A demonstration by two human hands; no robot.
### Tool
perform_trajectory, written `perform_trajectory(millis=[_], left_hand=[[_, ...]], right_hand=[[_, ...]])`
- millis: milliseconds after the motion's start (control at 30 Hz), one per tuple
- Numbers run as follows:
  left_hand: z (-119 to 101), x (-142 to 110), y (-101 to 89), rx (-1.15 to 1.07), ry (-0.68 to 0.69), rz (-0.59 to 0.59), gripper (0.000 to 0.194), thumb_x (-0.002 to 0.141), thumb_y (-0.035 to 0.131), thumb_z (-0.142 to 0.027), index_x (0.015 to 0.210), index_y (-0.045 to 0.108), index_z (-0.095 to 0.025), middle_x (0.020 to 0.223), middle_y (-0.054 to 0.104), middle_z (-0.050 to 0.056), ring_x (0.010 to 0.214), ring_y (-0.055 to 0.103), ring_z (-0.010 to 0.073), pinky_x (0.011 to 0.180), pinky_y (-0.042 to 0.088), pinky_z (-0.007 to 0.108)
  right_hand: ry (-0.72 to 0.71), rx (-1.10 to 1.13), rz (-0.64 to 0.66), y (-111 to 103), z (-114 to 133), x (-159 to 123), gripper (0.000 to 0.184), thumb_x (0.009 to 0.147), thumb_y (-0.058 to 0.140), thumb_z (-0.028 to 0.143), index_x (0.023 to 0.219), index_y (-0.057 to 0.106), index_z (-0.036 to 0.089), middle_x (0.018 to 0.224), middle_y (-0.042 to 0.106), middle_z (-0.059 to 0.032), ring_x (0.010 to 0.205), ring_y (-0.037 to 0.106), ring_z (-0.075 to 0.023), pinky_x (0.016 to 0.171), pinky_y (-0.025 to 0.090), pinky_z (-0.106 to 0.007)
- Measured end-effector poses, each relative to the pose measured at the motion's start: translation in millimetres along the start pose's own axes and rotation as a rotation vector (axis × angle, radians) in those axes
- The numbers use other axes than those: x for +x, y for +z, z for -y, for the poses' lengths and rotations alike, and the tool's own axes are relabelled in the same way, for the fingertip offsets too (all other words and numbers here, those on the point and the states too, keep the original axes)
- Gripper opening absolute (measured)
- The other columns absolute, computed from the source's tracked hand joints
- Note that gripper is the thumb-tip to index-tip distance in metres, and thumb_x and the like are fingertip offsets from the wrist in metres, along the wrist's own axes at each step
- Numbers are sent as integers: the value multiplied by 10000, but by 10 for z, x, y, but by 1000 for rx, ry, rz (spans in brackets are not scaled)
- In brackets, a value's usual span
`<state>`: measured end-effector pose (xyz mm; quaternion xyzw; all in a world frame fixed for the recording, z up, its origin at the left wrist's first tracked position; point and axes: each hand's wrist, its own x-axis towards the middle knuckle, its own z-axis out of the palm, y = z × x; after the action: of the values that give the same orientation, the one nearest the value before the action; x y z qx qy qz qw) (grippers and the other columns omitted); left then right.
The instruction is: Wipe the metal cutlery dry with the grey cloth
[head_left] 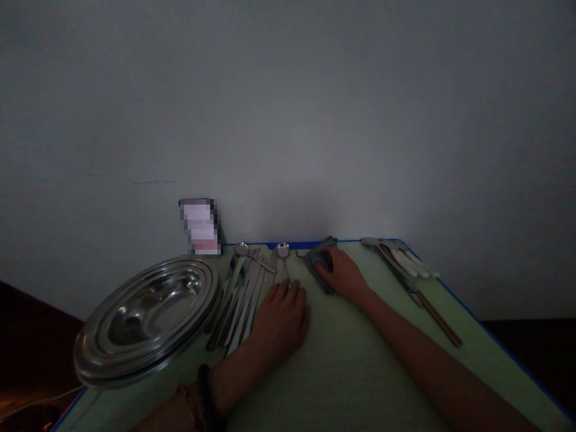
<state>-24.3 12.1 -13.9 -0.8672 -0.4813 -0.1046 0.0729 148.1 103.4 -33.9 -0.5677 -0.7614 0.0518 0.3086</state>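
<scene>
A metal spoon [282, 251] lies bowl-end away from me, its handle running under the fingers of my left hand [282, 315]. Those fingers are close together and bent down over the handle; the rest of the handle is hidden. To the right, my right hand [345, 276] grips a bunched grey cloth [314, 258] on the table, thumb on its near side. Left of my left hand lies a row of metal knives and other cutlery [245, 294]. Another spoon [243, 247] rests at the far end of that row.
Stacked metal plates [148, 318] stand at the left of the green table [351, 372]. A phone [200, 227] with a blurred screen leans on the wall [288, 120]. At the right lie spoons [369, 242], white-handled cutlery [411, 263] and wooden chopsticks [438, 318].
</scene>
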Motion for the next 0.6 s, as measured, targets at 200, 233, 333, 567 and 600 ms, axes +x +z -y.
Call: perform_trajectory(millis=[200, 233, 333, 567, 600], left_hand=[[-68, -14, -24, -103, 38, -47, 320, 868, 402, -269, 1148, 495, -145, 1232, 504, 134, 1148, 420, 274, 943, 367, 451], [-69, -21, -14, -95, 9, -49, 351, 869, 402, -297, 1172, 480, -138, 1260, 479, 146, 1169, 398, 286, 951, 356, 465], [-50, -27, 3, -100, 22, -31, 366, 880, 382, -324, 1183, 472, -140, 1275, 470, 137, 1171, 398, 276, 968, 342, 454], [-9, 37, -32, -166, -11, 0, 188, 866, 412, -263, 925, 535, -133, 1007, 558, 107, 961, 504, 230, 862, 435, 398], [-8, 39, -28, -172, -30, -13, 181, 866, 408, -250, 924, 531, -130, 1018, 549, 111, 957, 505, 229, 859, 438, 402]], right_hand=[[82, 30, -94, 4, -70, 33, 253, 781, 429, 270, 986, 519, 153, 958, 567, -102, 868, 522, -197, 800, 414, -336], [89, 40, -115, 1, -78, 31, 249, 778, 433, 270, 983, 518, 157, 960, 557, -99, 869, 520, -197, 803, 415, -337], [92, 55, -166, -6, -74, 7, 284, 782, 452, 349, 987, 520, 164, 989, 533, -100, 910, 512, -207, 846, 406, -346], [91, -10, -72, -1, -65, -3, 440, 695, 554, 381, 1078, 522, 168, 1103, 497, -128, 1020, 478, -261, 888, 380, -404], [82, 25, -75, -3, -78, 11, 409, 697, 539, 316, 1077, 521, 164, 1102, 503, -124, 1020, 482, -245, 897, 379, -382]])
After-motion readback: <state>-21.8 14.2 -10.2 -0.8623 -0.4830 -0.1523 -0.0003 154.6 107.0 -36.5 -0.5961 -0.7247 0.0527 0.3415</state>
